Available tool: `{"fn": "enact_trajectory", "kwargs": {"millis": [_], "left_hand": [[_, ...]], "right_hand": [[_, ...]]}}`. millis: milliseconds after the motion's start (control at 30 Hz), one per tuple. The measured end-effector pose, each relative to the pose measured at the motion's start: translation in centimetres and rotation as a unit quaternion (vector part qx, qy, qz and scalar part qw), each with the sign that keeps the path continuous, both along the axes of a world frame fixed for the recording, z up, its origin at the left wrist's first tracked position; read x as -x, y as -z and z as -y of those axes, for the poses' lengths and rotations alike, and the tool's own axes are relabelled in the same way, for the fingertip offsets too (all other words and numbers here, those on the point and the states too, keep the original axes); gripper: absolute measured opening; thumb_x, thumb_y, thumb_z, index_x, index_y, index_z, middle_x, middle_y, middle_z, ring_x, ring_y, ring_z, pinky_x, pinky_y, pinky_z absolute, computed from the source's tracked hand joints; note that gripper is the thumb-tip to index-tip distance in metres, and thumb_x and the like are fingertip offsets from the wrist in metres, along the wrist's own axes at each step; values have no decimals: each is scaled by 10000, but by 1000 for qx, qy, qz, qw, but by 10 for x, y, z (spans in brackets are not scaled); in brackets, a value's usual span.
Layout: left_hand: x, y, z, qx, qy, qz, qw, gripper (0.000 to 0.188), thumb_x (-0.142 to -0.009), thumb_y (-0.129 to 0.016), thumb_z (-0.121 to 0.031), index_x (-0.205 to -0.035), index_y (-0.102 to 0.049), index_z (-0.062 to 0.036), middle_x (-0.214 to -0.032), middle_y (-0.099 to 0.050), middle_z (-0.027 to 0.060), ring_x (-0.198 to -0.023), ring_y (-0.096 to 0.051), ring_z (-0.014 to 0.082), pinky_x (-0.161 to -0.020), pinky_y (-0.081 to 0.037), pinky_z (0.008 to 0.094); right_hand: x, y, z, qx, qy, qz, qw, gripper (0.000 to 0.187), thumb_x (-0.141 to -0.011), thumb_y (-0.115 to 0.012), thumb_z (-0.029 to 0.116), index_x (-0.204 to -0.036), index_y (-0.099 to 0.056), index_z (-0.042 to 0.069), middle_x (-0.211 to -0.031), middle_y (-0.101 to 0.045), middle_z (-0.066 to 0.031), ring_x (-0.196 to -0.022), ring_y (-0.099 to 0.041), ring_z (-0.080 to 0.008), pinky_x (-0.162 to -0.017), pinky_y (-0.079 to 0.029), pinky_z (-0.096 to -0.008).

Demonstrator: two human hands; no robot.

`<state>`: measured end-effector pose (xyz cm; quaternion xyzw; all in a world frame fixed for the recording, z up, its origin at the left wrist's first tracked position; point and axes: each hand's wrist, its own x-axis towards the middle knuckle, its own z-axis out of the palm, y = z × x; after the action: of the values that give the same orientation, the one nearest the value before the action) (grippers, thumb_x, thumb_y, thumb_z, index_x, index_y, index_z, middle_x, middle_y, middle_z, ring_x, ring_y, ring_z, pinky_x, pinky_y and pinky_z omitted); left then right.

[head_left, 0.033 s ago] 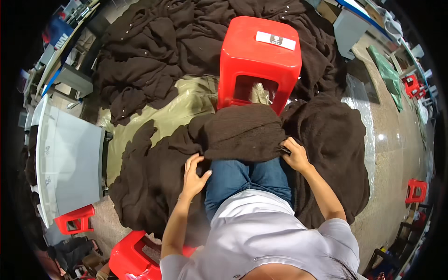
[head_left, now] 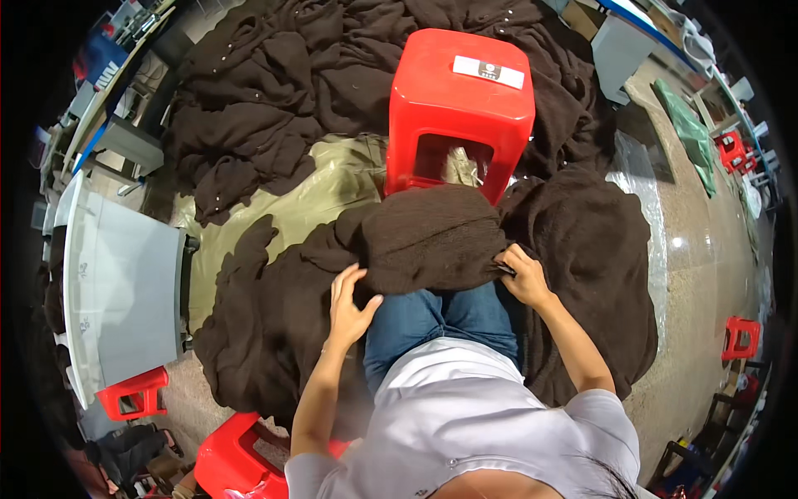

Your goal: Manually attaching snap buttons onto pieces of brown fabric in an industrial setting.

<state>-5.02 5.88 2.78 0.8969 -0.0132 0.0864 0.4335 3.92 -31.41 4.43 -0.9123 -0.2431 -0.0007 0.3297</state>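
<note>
Across my knees lies a dark brown knitted garment, folded over so that its near edge rests on my jeans. At its right corner, my right hand pinches the cloth; a small dark bit shows at the fingertips, too small to name. By the left end of the garment is my left hand, thumb and fingers apart. Its fingertips are at the cloth's edge, and I cannot tell whether they touch it. Beyond the garment stands a red plastic stool with a white label on top.
A large heap of brown knitwear spreads over a yellowish plastic sheet. More brown cloth lies at my right. A white wheeled bin stands at left. Another red stool is at the lower left.
My left hand has shifted slightly up and to the right. The garment's near edge sits a little lower over my jeans. My right hand keeps its pinch.
</note>
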Motion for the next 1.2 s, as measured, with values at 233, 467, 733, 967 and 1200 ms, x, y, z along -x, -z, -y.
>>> {"fn": "enact_trajectory", "kwargs": {"millis": [233, 467, 733, 967, 1200], "left_hand": [[-63, -53, 58, -180, 259, 32, 949, 838, -551, -859, -434, -1291, -567, -171, -1454, -417, 102, -1352, -366, 331, -1144, -209, 568], [-46, -26, 52, -171, 147, 154, 962, 323, -642, -527, 5, -910, -666, -109, -1187, -629, 40, -1086, -532, 272, -895, -386, 427], [-196, -164, -14, 236, -82, 119, 961, 417, -748, -379, 168, -991, -673, 1, -1003, -708, 128, -989, -665, 237, -919, -485, 303], [-134, -123, -18, 130, 13, 217, 967, 411, -677, -393, 237, -907, -640, 3, -1119, -655, 142, -1126, -599, 265, -1015, -433, 347], [-4, 30, 5, 217, -83, -54, 971, 341, -817, -479, 186, -1046, -644, -5, -1300, -578, 126, -1120, -590, 191, -961, -458, 278]], "right_hand": [[-4, -20, -6, 42, 21, 89, 995, 392, -645, -679, -51, -1004, -597, 83, -966, -564, -76, -771, -637, -311, -603, -505, -390], [5, 37, 28, 104, 109, 53, 987, 316, -696, -631, -43, -968, -579, 109, -983, -554, -75, -740, -631, -362, -600, -513, -452], [-150, -76, 2, -174, 299, 397, 850, 237, -662, -529, -153, -816, -485, 22, -803, -577, -117, -739, -582, -247, -716, -487, -327], [-115, -93, 4, -238, 163, 410, 865, 248, -673, -447, -207, -805, -474, 3, -970, -616, -120, -907, -577, -222, -837, -454, -292], [42, 43, 21, -16, 129, -7, 991, 242, -737, -589, -130, -890, -512, 41, -992, -601, -134, -851, -617, -355, -664, -506, -367]]}}
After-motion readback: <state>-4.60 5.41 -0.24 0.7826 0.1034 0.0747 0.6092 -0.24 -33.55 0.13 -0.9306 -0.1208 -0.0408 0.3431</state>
